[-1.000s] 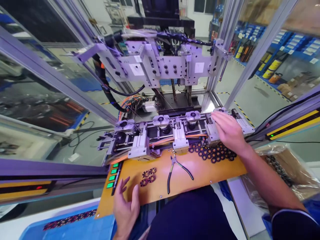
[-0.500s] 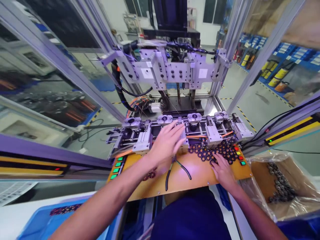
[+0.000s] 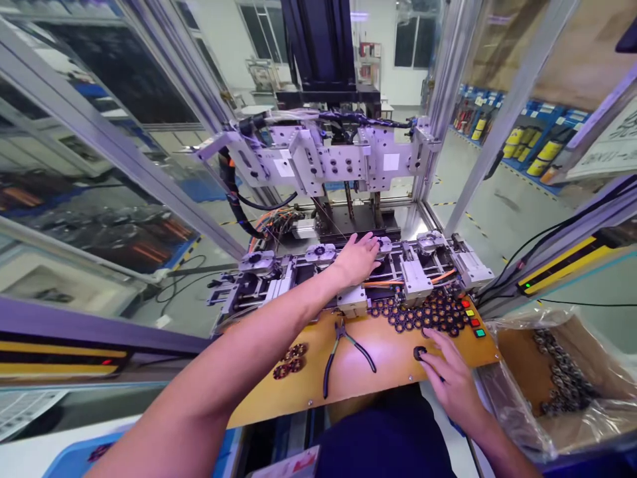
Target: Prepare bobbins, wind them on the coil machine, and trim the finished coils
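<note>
My left hand (image 3: 359, 262) reaches over the third clamping station (image 3: 384, 245) of the machine, fingers stretched out; what lies under the palm is hidden. My right hand (image 3: 452, 378) is above the orange-brown board (image 3: 368, 382) at its front right, thumb and fingers closed on a small black ring-shaped part (image 3: 419, 353). Just behind that hand a cluster of similar black rings (image 3: 425, 312) with copper-coloured centres lies on the board. A pair of pliers (image 3: 343, 338) with dark handles rests spread at the board's middle. Several reddish, copper-toned round parts (image 3: 290, 362) lie left of the pliers.
Other clamping stations (image 3: 320, 253) line the machine's front. A metal plate head (image 3: 328, 159) hangs above them. Coloured buttons (image 3: 475, 318) sit at the board's right edge. A plastic-lined box (image 3: 517, 358) with metal parts stands right; a blue tray (image 3: 74, 458) is at lower left.
My left hand has moved right, from the second station to the third. My right hand has drawn back toward me from the cluster, with one black ring-shaped part now in its fingers. The view has shifted slightly.
</note>
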{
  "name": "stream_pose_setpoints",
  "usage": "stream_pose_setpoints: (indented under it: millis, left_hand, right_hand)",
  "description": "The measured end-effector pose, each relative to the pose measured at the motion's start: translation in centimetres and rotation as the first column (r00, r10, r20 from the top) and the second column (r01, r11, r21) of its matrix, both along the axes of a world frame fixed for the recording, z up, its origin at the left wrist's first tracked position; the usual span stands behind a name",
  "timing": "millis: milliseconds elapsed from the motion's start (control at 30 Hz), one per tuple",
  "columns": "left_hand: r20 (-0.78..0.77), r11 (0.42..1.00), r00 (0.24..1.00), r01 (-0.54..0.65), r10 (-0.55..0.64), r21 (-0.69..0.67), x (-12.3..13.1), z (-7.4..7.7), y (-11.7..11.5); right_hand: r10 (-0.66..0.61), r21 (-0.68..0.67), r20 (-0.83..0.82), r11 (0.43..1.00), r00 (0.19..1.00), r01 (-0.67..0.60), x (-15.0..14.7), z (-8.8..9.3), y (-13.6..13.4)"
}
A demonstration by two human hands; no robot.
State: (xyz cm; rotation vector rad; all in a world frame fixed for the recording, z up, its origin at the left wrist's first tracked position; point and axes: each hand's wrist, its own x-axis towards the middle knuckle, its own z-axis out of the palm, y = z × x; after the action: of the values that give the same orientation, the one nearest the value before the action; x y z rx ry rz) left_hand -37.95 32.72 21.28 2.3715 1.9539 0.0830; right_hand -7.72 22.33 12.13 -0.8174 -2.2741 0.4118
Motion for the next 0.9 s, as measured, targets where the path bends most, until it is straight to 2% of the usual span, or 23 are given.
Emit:
stream_pose_setpoints:
  millis: [67, 133, 200, 300, 333, 367, 433, 467, 533, 567, 633, 733, 800, 900]
  left_hand:
    - [0.045, 1.000, 0.999, -0.004, 0.003, 0.005, 0.1, 0.6, -0.1]
    - [0.109, 0.999, 0.994, -0.026, 0.021, 0.044, 0.5, 1.5, -1.3]
    - [0.175, 0.993, 0.984, -0.060, 0.041, 0.106, 1.3, 2.4, -4.0]
    - [0.373, 0.992, 0.928, -0.060, 0.015, 0.108, 3.5, 3.3, -10.0]
    - [0.623, 0.999, 0.782, -0.010, -0.013, 0.033, 4.2, 3.4, -12.1]
    - [0.783, 1.000, 0.622, 0.015, 0.007, -0.022, 4.8, 3.4, -13.9]
    - [0.935, 0.997, 0.349, 0.006, 0.068, -0.075, 5.6, 3.2, -16.8]
    - [0.959, 0.996, 0.269, -0.020, 0.088, -0.086, 5.7, 3.1, -17.7]
    - [0.975, 0.994, 0.202, -0.079, 0.093, -0.079, 5.4, 2.8, -18.8]
    - [0.975, 0.993, 0.207, -0.104, 0.084, -0.063, 5.1, 2.7, -19.1]
    - [0.959, 0.987, 0.280, -0.163, 0.036, 0.011, 4.3, 2.3, -19.5]
    - [0.897, 0.956, 0.437, -0.228, -0.067, 0.182, 3.6, 1.6, -19.9]
    - [0.854, 0.935, 0.506, -0.231, -0.121, 0.269, 3.3, 1.2, -20.0]
    - [0.795, 0.909, 0.591, -0.244, -0.137, 0.338, 2.6, 0.4, -20.5]
  right_hand:
    - [0.023, -0.004, -0.077, 1.000, 0.997, -0.023, -0.9, 1.5, 0.1]
    - [0.029, -0.020, -0.183, 0.999, 0.983, -0.033, -1.8, 3.2, 0.3]
    - [0.019, -0.067, -0.319, 0.997, 0.947, -0.043, -2.8, 5.0, 0.4]
    - [0.048, -0.133, -0.488, 0.983, 0.872, -0.129, -4.2, 7.3, 0.1]
    - [0.071, -0.147, -0.514, 0.974, 0.855, -0.170, -4.7, 7.8, -0.1]
    - [0.095, -0.162, -0.527, 0.964, 0.844, -0.209, -5.2, 8.2, -0.2]
    - [0.127, -0.196, -0.529, 0.944, 0.839, -0.266, -6.2, 8.7, -0.6]
    - [0.140, -0.212, -0.526, 0.934, 0.839, -0.289, -6.7, 8.8, -0.8]
    - [0.169, -0.231, -0.518, 0.916, 0.838, -0.328, -7.5, 8.8, -0.9]
    - [0.191, -0.238, -0.509, 0.906, 0.839, -0.350, -7.9, 8.7, -0.9]
    - [0.234, -0.283, -0.489, 0.868, 0.840, -0.407, -8.5, 8.6, -0.8]
    - [0.262, -0.417, -0.511, 0.757, 0.818, -0.503, -9.7, 8.6, -0.6]
    - [0.247, -0.494, -0.539, 0.682, 0.805, -0.539, -10.5, 8.6, -0.6]
    - [0.256, -0.551, -0.537, 0.614, 0.804, -0.564, -11.5, 8.9, -0.1]
